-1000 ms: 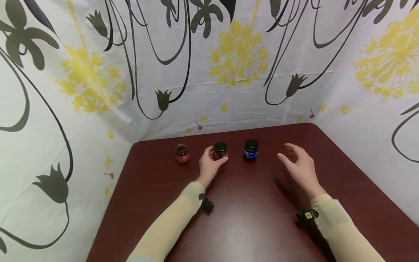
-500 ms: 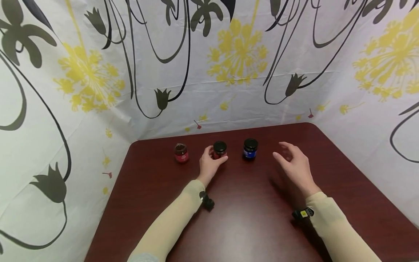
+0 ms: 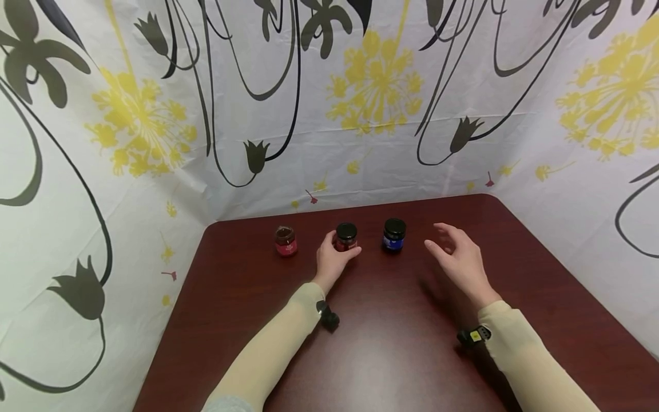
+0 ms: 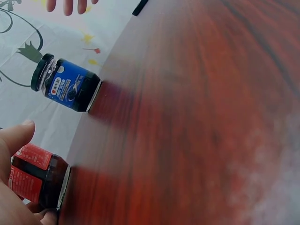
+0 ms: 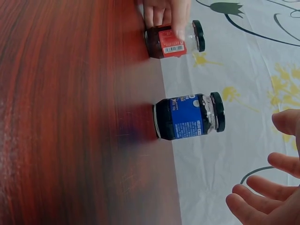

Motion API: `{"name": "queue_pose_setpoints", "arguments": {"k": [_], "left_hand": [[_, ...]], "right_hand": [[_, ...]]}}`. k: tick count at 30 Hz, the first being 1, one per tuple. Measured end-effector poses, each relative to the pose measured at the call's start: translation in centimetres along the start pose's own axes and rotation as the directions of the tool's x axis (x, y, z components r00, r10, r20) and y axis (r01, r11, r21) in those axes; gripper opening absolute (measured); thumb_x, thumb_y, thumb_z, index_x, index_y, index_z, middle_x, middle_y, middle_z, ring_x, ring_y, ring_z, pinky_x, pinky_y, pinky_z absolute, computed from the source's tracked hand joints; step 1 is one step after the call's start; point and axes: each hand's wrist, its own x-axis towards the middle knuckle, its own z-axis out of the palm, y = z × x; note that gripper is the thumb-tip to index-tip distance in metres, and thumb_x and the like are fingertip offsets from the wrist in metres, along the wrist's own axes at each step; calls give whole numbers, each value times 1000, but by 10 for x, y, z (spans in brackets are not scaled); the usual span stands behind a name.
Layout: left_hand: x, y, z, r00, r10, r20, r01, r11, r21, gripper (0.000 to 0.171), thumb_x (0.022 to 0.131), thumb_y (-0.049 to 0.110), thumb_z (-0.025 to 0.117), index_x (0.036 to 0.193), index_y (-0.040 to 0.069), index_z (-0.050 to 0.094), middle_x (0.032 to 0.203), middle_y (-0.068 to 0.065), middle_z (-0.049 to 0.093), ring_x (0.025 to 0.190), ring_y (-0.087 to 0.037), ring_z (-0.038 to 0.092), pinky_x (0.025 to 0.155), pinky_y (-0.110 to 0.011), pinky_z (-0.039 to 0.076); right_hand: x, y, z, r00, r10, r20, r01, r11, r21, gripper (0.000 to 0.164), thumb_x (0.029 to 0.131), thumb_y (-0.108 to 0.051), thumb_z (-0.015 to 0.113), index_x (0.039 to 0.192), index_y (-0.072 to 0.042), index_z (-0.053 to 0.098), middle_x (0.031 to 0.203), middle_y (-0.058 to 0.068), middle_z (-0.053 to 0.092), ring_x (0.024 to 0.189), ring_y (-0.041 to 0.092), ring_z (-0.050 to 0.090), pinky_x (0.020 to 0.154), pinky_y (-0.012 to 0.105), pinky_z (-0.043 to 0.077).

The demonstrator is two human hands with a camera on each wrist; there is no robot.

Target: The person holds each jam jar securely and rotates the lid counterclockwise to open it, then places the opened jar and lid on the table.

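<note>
Three small jars stand in a row near the back of a dark red table. My left hand grips the middle jar, which has a red label and a black lid. To its right stands a blue-label jar with a black lid. My right hand hovers open to the right of the blue jar, fingers spread and relaxed, touching nothing. A third jar with a red label stands at the left, without a black lid.
A white curtain printed with yellow and black flowers walls in the table on the left, back and right. Small wrist cameras sit on both sleeves. The table's front half is bare wood.
My right hand has drifted slightly left and forward, toward the blue jar. My left hand keeps its hold on the middle jar.
</note>
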Motion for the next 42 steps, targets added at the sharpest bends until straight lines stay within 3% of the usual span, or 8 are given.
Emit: {"name": "queue_pose_setpoints", "arguments": {"k": [12,25,42], "left_hand": [[2,1,8,999,45,-18,-43,997,64,77,75,42,89,138,13,55,126,-4,63,118,-24,59,100,-48,46],[5,-4,12,999,25,-43,-21,997,79,64,77,38,88,131,17,61,119,-1,68,112,-22,62,96,-46,49],[6,-5,10,999,-17,-27,19,995,96,66,76,31,90,133,17,61,121,-2,68,112,-22,63,94,-44,51]], "right_hand": [[-1,2,1,1000,4,6,-4,1000,7,55,95,-47,67,142,-22,54,132,4,58,116,26,60,90,55,51],[-3,4,2,999,24,38,-25,1000,14,57,95,-49,66,144,-23,52,131,5,58,117,28,59,91,55,51],[-3,7,5,999,20,43,-20,1000,11,56,95,-47,67,144,-22,52,131,5,59,116,28,60,91,54,52]]}}
